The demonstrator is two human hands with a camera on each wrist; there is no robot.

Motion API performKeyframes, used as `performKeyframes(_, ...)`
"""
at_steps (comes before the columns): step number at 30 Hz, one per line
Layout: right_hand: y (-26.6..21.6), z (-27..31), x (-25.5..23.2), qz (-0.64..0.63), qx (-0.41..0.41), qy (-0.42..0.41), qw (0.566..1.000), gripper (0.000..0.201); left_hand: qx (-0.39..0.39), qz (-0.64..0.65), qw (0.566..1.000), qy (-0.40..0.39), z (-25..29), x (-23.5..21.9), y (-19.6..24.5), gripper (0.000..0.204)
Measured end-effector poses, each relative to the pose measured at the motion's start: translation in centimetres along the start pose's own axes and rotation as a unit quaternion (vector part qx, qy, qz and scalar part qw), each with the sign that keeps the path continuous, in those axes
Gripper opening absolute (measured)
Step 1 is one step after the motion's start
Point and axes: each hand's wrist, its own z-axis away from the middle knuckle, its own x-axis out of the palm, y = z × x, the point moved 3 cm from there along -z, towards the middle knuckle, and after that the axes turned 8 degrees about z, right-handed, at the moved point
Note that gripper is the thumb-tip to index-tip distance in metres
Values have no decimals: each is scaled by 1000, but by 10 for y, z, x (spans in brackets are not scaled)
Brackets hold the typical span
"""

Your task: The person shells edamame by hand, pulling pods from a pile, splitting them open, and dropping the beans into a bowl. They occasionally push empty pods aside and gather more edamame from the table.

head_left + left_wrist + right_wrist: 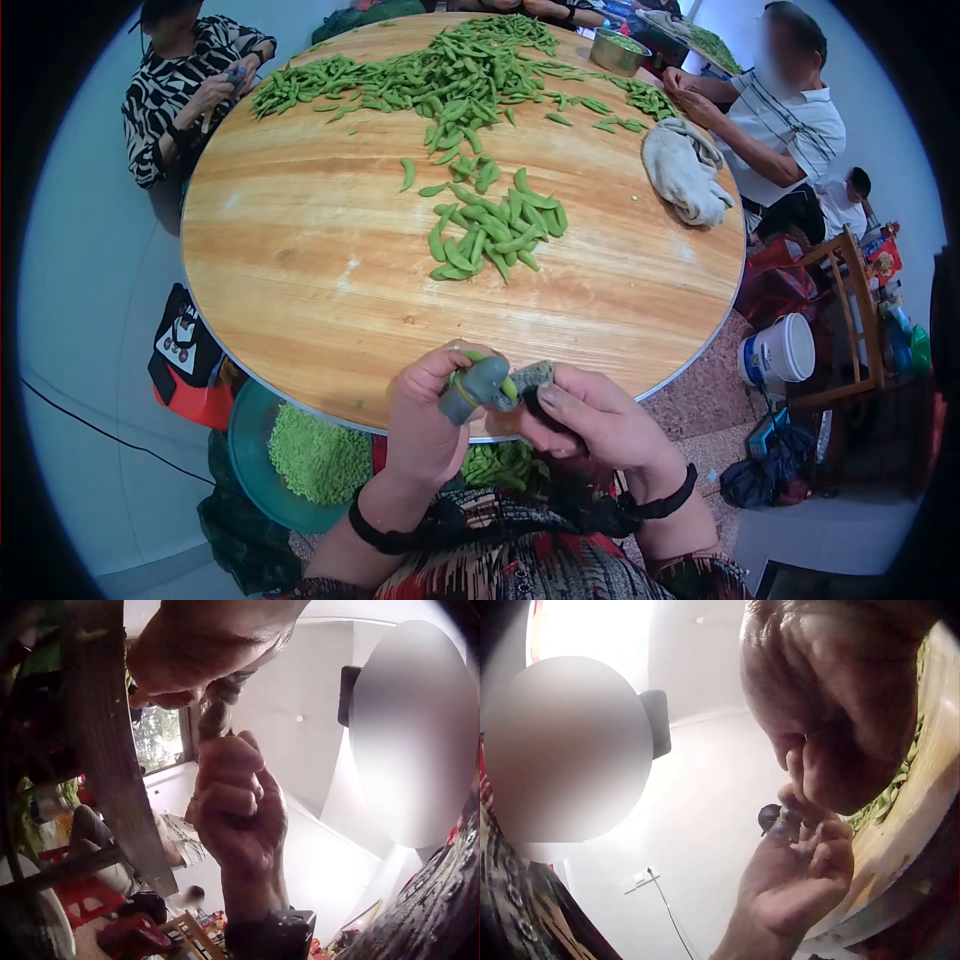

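Gripping a green pod at near table edge: left hand, fingers curled, grey thumb cover partly hiding pod. Right hand curled beside it, can't tell if it grips. Small pod pile ahead, big pile far, cloth far right, teal basin of beans near left, below table.

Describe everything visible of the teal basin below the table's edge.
The basin is round, teal, apparently plastic, and stands upright on the person's left. The tabletop hides part of its rim. Pale green shelled beans are heaped inside, leaving some wall bare. A dark bag lies beside it; contact is unclear.
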Motion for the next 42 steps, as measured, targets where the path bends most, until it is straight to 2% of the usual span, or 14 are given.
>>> performKeyframes(8, 8, -1, 2, 44, 0, 18, 999, 24, 112, -199, 973, 33, 4, -3, -3, 11)
performKeyframes(11, 13, -1, 1, -53, 27, 9, 998, 22, -9, -6, 999, -52, 7, 9, 0, 13)
performKeyframes(13, 16, -2, 3, -139, 45, -8, 989, 21, 0, -69, 997, -32, 7, 7, -1, 12)
performKeyframes(15, 14, -4, 1, 117, -30, 96, 988, 19, 9, -132, 991, -14, 5, 6, -3, 11)
performKeyframes(17, 23, -11, 3, 179, -104, 150, 967, 19, 92, -375, 922, 12, 1, 9, -1, 14)
performKeyframes(19, 18, -12, 0, 240, -177, 201, 933, 19, 92, -378, 921, 8, -1, 10, 1, 14)
performKeyframes(21, 17, -13, -6, -34, 4, 98, 995, 21, 91, -381, 920, 4, -1, 8, 4, 13)
performKeyframes(25, 10, -14, -5, -133, 77, 64, 986, 23, 1, -153, 988, -1, -3, -2, 4, 13)
performKeyframes(28, -6, -27, -19, 190, 14, 16, 981, 22, -34, -30, 999, 9, -6, -7, 8, 17)
performKeyframes(30, -29, -45, -43, 553, -102, 201, 802, 22, -68, 3, 997, 33, -6, -10, 8, 21)
performKeyframes(31, -33, -56, -50, 556, -102, 202, 800, 22, -73, -31, 996, 29, -6, -11, 8, 17)
performKeyframes(33, -41, -74, -60, 674, -93, 266, 683, 23, -76, -64, 995, 25, -5, -8, 7, 15)
performKeyframes(39, -30, -75, -57, 699, -103, 191, 682, 24, -77, -149, 984, 62, -3, -9, -1, 14)
performKeyframes(42, -26, -63, -58, 670, -81, 217, 705, 22, 68, -415, 899, -122, -2, 0, 3, 17)
